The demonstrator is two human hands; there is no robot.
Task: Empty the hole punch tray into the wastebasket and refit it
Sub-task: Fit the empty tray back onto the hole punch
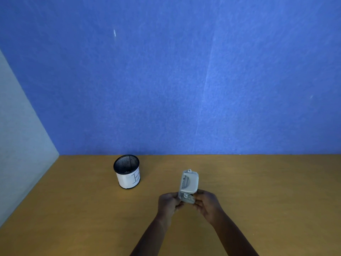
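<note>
A grey hole punch [189, 183] is held above the wooden desk, tipped up with its long side pointing away from me. My left hand [168, 202] grips its near left edge. My right hand [206, 202] grips its near right end, fingers on the underside. Whether the tray is on the punch is hidden by the fingers. The wastebasket [127, 171], a small black mesh cup with a white paper band, stands upright on the desk to the left of the punch, well apart from both hands.
The wooden desk [258, 191] runs to a blue felt wall [184, 80] at the back. A pale grey partition [22, 145] closes off the left side.
</note>
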